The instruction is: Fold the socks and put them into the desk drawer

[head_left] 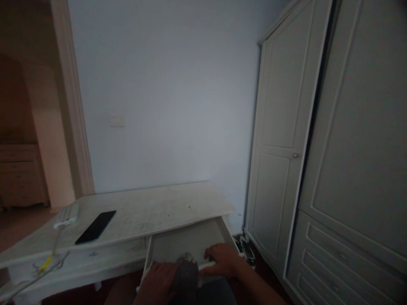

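A white desk drawer is pulled out toward me, and its pale inside shows. My left hand is closed at the drawer's front left. Against its fingers is a dark grey, cloth-like bundle with a lighter, rough top; dim light hides its exact kind. My right hand is at the drawer's front right, with curled fingers reaching over the front edge and the thumb lying along it. My knees show faintly below the drawer.
On the white desk lie a black phone and a white power strip with a cable hanging over the front. A grey wardrobe stands at right. Shoes sit on the floor beside the desk.
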Demonstrator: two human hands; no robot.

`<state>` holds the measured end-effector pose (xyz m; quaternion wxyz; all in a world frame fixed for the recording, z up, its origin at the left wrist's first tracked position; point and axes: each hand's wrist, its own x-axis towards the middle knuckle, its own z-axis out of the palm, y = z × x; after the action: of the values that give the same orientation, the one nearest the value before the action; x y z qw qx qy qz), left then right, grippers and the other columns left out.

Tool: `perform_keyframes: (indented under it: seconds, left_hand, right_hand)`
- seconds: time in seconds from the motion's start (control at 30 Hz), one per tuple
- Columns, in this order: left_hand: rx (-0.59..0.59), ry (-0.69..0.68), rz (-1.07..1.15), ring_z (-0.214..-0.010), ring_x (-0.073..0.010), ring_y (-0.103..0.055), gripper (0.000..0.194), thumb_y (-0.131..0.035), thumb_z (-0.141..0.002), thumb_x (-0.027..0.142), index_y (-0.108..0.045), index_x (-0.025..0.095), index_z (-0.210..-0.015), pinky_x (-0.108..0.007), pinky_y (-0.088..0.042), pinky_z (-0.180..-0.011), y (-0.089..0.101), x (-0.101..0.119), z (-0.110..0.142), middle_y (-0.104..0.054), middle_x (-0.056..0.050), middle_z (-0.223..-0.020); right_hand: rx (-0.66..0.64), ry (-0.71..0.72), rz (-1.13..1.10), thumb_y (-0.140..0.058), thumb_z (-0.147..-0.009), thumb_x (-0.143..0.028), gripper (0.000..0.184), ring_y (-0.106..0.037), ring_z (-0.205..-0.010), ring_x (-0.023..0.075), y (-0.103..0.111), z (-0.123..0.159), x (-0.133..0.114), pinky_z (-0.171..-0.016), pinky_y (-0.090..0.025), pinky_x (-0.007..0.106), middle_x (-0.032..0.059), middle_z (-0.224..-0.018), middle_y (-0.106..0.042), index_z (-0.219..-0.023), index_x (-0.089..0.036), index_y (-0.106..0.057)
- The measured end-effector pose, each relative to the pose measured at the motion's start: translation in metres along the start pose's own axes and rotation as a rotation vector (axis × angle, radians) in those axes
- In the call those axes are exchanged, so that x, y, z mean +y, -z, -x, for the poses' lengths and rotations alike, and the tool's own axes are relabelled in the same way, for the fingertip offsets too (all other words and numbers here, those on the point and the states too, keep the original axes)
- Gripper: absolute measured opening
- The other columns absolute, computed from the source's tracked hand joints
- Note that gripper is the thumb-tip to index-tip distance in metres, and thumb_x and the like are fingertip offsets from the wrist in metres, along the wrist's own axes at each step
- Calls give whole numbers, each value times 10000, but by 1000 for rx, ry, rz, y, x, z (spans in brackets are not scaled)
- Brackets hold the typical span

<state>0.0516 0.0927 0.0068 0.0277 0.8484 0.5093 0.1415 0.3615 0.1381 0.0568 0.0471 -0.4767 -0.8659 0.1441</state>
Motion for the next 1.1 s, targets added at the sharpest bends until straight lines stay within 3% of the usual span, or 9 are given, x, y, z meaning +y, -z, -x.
perform_keyframes:
  seconds: [0.1, 0.23, 0.4, 0.5, 0.6, 0.73, 0.87, 0.97, 1.1]
  left_hand:
    - [159, -166, -103, -1251, -241, -712, 802, -589, -743, 15, -638, 386, -1453, -335, -540, -1088, -22, -33, 19, -712, 30, -1447]
    - [304, -249, -228, -1312, -239, -681, 731, -542, -865, 50, -603, 429, -1487, -359, -545, -1114, -42, -55, 44, -666, 52, -1502]
    - [137, 69, -289, -1298, -324, -669, 701, -567, -780, -3, -691, 277, -1411, -504, -476, -1173, -22, -1, 25, -716, -81, -1438]
    - [-30, 132, -253, -1263, -363, -674, 925, -629, -694, -21, -524, 238, -1575, -562, -472, -1136, 7, 41, -2, -704, -151, -1423]
    - [-148, 118, -195, -1221, -350, -699, 831, -587, -716, -15, -586, 207, -1517, -525, -533, -1061, 18, 55, -15, -741, -152, -1351]
    - [25, 11, -220, -1317, -290, -665, 828, -472, -751, -59, -605, 252, -1507, -494, -482, -1176, -10, 23, -2, -686, -88, -1479]
    - [251, -267, -227, -1372, -231, -637, 809, -483, -822, -11, -573, 356, -1537, -392, -460, -1214, -45, -16, 26, -641, 1, -1532]
    - [383, -164, -266, -1431, -221, -584, 788, -427, -883, -21, -569, 402, -1533, -427, -426, -1239, -55, -14, 42, -587, 32, -1582]
    - [381, -5, -293, -1526, -276, -468, 802, -403, -893, -22, -511, 362, -1589, -510, -407, -1245, -50, 10, 42, -491, 4, -1662]
  right_hand:
    - [5, -18, 30, -666, -795, -868, 775, -741, -1055, 346, -3, -3, -4, -936, -528, 405, 118, -1129, -810, -1248, -250, -775]
    - [24, -15, 70, -659, -796, -875, 773, -738, -1082, 366, -3, -2, -4, -947, -525, 425, 130, -1136, -809, -1231, -248, -784]
    - [-9, -26, 116, -639, -787, -898, 773, -751, -1045, 374, -2, -2, -5, -903, -535, 427, 141, -1102, -813, -1186, -257, -802]
    - [-16, -23, 121, -655, -801, -866, 753, -751, -1038, 359, -3, -3, -3, -910, -533, 421, 131, -1097, -812, -1220, -255, -786]
    - [-12, -26, 99, -682, -804, -830, 737, -745, -1046, 351, -4, -3, -2, -927, -528, 415, 124, -1101, -811, -1254, -253, -770]
    - [0, -31, 70, -717, -772, -820, 741, -744, -1041, 354, -3, -2, -3, -928, -527, 408, 121, -1107, -811, -1241, -248, -774]
    - [27, -43, 62, -712, -761, -832, 748, -750, -1024, 355, -4, -2, -3, -922, -531, 408, 116, -1096, -814, -1224, -249, -782]
    - [31, -24, 68, -708, -762, -841, 747, -757, -1000, 351, -5, -3, -1, -909, -535, 405, 113, -1074, -818, -1208, -246, -790]
    - [34, -10, 90, -684, -782, -852, 742, -760, -1009, 358, -6, -3, 0, -901, -538, 411, 127, -1089, -816, -1194, -245, -795]
